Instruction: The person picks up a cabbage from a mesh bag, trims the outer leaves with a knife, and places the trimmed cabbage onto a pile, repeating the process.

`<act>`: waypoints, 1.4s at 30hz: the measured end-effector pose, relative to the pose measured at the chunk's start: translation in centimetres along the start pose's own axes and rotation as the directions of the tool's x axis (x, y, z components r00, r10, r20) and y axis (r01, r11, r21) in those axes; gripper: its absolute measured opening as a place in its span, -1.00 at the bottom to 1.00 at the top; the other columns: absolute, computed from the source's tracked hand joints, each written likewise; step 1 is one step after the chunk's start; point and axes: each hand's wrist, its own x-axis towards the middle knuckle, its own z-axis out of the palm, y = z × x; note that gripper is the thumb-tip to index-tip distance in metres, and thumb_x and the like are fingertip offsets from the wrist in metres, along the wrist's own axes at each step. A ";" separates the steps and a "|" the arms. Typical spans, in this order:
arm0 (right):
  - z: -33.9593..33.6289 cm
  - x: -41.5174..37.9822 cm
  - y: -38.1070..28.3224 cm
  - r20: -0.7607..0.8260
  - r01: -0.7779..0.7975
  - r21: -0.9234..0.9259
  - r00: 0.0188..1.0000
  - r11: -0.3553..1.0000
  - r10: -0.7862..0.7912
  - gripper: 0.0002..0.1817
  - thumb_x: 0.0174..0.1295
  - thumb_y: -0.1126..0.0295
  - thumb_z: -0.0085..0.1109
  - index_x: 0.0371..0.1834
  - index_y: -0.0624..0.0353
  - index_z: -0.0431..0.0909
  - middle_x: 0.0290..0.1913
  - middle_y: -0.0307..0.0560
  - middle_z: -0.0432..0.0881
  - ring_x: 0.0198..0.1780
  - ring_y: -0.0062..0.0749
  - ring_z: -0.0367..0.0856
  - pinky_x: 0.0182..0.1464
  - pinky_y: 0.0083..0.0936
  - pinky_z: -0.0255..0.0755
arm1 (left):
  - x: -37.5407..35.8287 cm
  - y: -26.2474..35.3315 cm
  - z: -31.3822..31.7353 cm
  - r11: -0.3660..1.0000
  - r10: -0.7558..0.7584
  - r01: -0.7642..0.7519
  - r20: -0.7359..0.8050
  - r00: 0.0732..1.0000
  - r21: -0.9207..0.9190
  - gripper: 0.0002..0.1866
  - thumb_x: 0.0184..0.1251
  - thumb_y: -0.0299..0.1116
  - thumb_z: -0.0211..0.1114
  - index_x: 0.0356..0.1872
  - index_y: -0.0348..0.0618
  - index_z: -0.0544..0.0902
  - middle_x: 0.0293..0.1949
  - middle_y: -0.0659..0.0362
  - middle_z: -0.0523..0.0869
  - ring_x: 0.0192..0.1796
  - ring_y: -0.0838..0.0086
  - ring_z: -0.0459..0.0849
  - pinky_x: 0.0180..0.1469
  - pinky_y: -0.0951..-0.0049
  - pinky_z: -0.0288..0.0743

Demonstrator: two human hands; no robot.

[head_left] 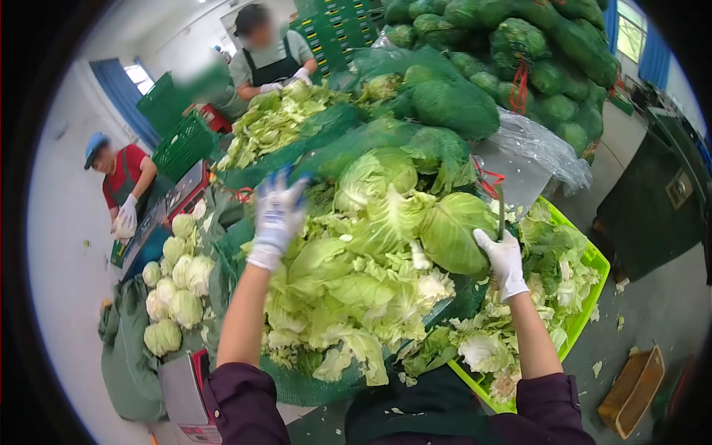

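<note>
The person's left hand [277, 215], in a white glove with blue fingertips, is raised with its fingers spread wide and holds nothing; it hovers above the left side of a heap of loose pale green cabbage leaves [348, 297]. Far to the left, a row of trimmed pale round cabbage heads [174, 285] lies on dark green cloth sacks [126, 356]. Beyond them a co-worker in a blue cap and red shirt [122, 178] stands by stacked green plastic crates [182, 141]. At the back, another co-worker in a dark apron [271, 55] rests gloved hands on a second mound of light green leaves [271, 126]. In the middle, the leaf heap rests on a spread green mesh net [311, 386]. Just right of centre sits a whole round green cabbage [452, 233] on top of the heap. The right hand [503, 261], in a white glove, is closed around the handle of a thin-bladed knife [501, 211] that points upward, touching the cabbage's right side. To the right, a bright lime green plastic crate [589, 259] holds cabbage trimmings and cut cores. Behind it, green net bags packed with whole cabbages [549, 67] are piled high.
</note>
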 end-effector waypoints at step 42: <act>-0.1 -14.0 -5.1 0.174 0.474 -0.146 0.877 0.869 -0.449 -0.27 0.00 0.26 0.45 0.23 0.33 0.36 -0.43 -0.18 0.61 -0.52 -0.60 0.50 -0.44 -0.62 0.43 | -10.7 18.7 -3.1 -0.446 -0.188 0.128 0.232 0.954 -0.886 -0.21 0.29 -0.22 0.26 0.48 -0.11 0.08 0.48 0.19 0.07 0.48 0.44 0.08 0.48 0.41 -0.09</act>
